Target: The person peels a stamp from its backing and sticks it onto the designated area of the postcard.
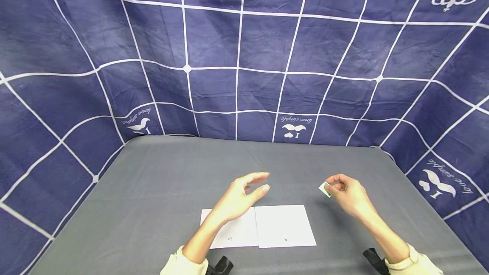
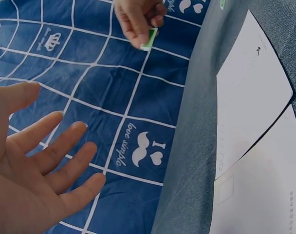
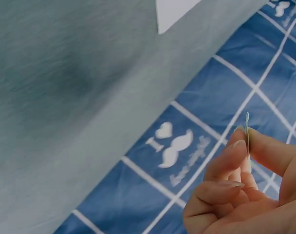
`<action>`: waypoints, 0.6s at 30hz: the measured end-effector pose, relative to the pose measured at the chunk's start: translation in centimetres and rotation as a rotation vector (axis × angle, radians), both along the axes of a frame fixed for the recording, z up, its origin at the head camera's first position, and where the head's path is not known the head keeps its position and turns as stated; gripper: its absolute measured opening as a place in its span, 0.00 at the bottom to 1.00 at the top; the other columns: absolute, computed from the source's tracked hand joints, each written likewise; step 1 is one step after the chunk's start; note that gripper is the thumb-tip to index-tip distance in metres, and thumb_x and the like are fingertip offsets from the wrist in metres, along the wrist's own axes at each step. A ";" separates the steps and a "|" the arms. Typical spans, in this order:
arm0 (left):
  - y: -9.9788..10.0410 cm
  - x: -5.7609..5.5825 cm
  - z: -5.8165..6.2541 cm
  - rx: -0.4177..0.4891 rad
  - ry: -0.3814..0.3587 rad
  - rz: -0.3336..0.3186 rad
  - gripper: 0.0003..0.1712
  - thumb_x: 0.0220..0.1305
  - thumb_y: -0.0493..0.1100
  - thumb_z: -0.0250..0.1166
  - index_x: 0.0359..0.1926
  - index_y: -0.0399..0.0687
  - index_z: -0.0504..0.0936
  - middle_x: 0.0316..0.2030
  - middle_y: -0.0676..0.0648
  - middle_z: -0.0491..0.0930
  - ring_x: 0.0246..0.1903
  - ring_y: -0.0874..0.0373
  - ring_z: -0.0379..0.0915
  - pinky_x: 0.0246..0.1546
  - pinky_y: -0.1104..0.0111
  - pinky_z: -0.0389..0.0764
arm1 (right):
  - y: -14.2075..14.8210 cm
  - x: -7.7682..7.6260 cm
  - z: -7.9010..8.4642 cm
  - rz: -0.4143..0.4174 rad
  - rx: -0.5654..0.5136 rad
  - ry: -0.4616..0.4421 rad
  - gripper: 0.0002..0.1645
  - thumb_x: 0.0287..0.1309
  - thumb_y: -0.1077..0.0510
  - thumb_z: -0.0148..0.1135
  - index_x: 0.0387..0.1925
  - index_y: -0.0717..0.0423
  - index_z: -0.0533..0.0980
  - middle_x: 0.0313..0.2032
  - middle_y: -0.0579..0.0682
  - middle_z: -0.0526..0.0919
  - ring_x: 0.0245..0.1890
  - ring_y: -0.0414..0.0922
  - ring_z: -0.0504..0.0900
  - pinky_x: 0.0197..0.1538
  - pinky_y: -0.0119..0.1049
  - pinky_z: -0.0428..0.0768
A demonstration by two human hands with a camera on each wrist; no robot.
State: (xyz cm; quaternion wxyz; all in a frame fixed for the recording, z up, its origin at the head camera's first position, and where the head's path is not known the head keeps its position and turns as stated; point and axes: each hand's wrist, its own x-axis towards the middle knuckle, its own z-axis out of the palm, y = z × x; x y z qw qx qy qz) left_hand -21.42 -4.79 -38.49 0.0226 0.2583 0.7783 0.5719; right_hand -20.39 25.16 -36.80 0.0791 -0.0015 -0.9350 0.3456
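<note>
My right hand (image 1: 352, 196) pinches a small green-and-white paper piece (image 1: 323, 187) between thumb and fingertips, above the table to the right of two white papers. Seen from the right wrist, the piece (image 3: 247, 127) is edge-on and thin. My left hand (image 1: 236, 200) hovers over the left white paper (image 1: 238, 234), hiding part of it; its fingers (image 2: 72, 165) are spread and hold nothing. Beside it lies the right white paper (image 1: 284, 226), with a small dark mark near its lower edge. The left wrist view shows a faint printed square and small print on one paper.
The grey tabletop cloth (image 1: 183, 173) lies under the papers. Behind and at both sides hangs a blue curtain (image 1: 267, 46) with white grid lines. In the left wrist view, a small green-and-white patch (image 2: 222, 4) shows at the top edge.
</note>
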 end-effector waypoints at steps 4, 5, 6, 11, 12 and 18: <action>0.1 0.0 0.0 -0.005 0.015 0.004 0.20 0.69 0.48 0.58 0.58 0.46 0.76 0.52 0.49 0.79 0.55 0.54 0.71 0.55 0.50 0.66 | -1.8 -0.2 0.5 0.030 -0.018 0.014 0.09 0.58 0.61 0.63 0.39 0.62 0.78 0.25 0.47 0.80 0.24 0.41 0.73 0.26 0.33 0.68; 0.1 0.0 -0.1 -0.005 0.019 0.004 0.20 0.69 0.48 0.58 0.58 0.45 0.77 0.51 0.48 0.79 0.54 0.54 0.72 0.55 0.49 0.66 | -2.3 -0.2 0.7 0.039 -0.024 0.017 0.09 0.58 0.61 0.63 0.39 0.62 0.78 0.25 0.47 0.80 0.23 0.41 0.72 0.26 0.33 0.68; 0.2 0.0 -0.1 -0.003 0.020 0.003 0.20 0.69 0.47 0.58 0.57 0.44 0.77 0.51 0.47 0.80 0.54 0.53 0.73 0.55 0.49 0.66 | -2.8 -0.2 0.8 0.046 -0.030 0.021 0.08 0.58 0.62 0.64 0.39 0.62 0.78 0.25 0.46 0.79 0.23 0.41 0.72 0.25 0.33 0.68; 0.5 0.0 -0.5 -0.020 -0.008 -0.001 0.17 0.69 0.48 0.57 0.54 0.47 0.80 0.49 0.48 0.81 0.51 0.53 0.75 0.52 0.51 0.71 | -5.5 -0.3 1.5 0.104 -0.052 0.040 0.06 0.57 0.62 0.64 0.37 0.59 0.79 0.24 0.45 0.78 0.21 0.40 0.72 0.24 0.32 0.68; 0.6 -0.1 -0.7 -0.022 -0.016 0.000 0.16 0.69 0.48 0.57 0.53 0.47 0.81 0.48 0.48 0.81 0.50 0.53 0.76 0.51 0.52 0.72 | -6.1 -0.2 1.6 0.117 -0.062 0.043 0.06 0.57 0.62 0.65 0.37 0.59 0.79 0.24 0.45 0.78 0.21 0.40 0.72 0.25 0.32 0.68; 0.8 -0.2 -1.2 -0.008 -0.021 0.010 0.15 0.70 0.46 0.57 0.49 0.45 0.83 0.47 0.49 0.82 0.49 0.52 0.77 0.49 0.52 0.74 | -9.1 -0.1 2.0 0.180 -0.124 0.028 0.05 0.56 0.63 0.66 0.36 0.58 0.79 0.24 0.45 0.77 0.22 0.41 0.74 0.24 0.31 0.69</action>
